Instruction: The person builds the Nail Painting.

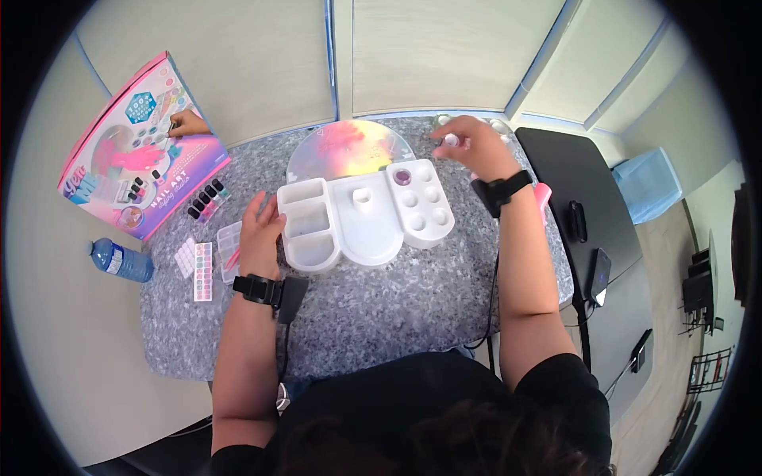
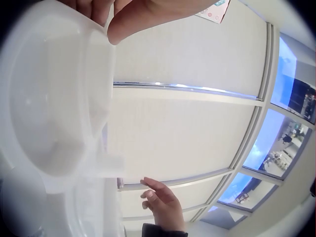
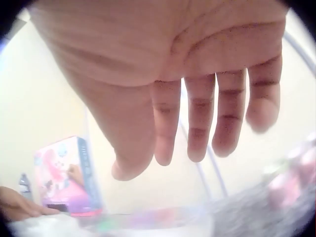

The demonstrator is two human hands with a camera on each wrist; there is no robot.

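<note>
My left hand (image 1: 260,238) rests against the left side of a white plastic tray (image 1: 341,238), its thumb at the rim near three open compartments. A white upright knob (image 1: 363,198) stands in the tray's middle section. On the right section, a small purple pot (image 1: 402,177) sits in one of several round wells. My right hand (image 1: 480,149) is raised beyond the tray's right end, fingers spread and slightly bent in the right wrist view. A small white-topped pot (image 1: 452,140) overlaps its fingertips in the head view. The right wrist view shows nothing in its palm.
Behind the tray lies a rainbow-coloured rounded panel (image 1: 349,149). At left stand a nail art box (image 1: 143,151), nail polish bottles (image 1: 208,200), a sticker sheet (image 1: 203,272), a clear case (image 1: 228,242) and a water bottle (image 1: 121,260). A pink item (image 1: 542,195) is by the right forearm.
</note>
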